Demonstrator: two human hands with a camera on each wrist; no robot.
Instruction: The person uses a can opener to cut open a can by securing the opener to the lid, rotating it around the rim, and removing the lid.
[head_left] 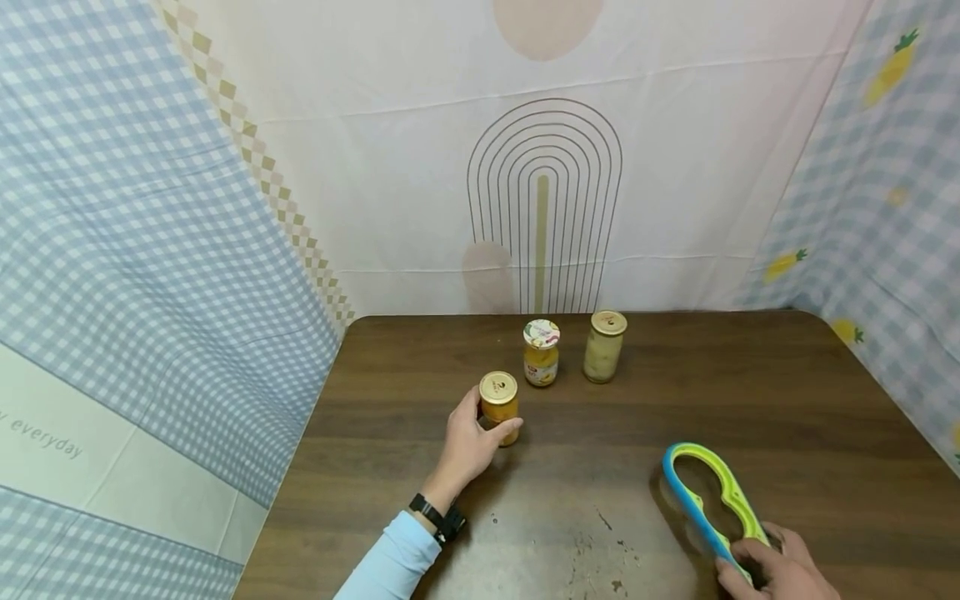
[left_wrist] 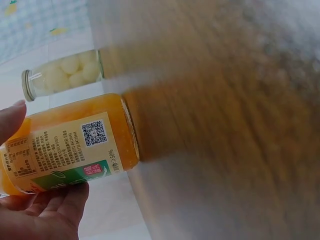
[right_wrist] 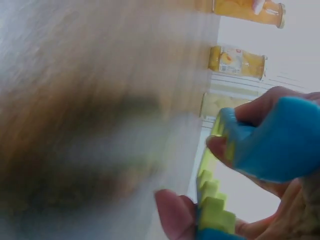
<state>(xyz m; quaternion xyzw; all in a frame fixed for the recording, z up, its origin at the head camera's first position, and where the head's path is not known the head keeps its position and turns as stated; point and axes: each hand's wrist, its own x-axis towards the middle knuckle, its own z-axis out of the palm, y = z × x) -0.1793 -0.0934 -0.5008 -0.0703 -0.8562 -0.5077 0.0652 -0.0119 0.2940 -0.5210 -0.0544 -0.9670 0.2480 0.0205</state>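
Left hand [head_left: 467, 442]: grips orange-filled glass jar [head_left: 500, 408] round its side, likely steadying it upright | Right hand [head_left: 782, 568]: grasps blue-and-green jar opener [head_left: 733, 493] by one end, seemingly keeping the other free | Beyond left hand, rightward: floral-lidded jar [head_left: 541, 358], pale-filled jar [head_left: 602, 354], probably set aside

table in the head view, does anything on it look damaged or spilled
Yes: dark, irregular marks dot the near part of the table, interrupting the brown wood grain. Chipped surface or residue, I can't tell. The yellow jar and pale jar look fine, upright with lids on.
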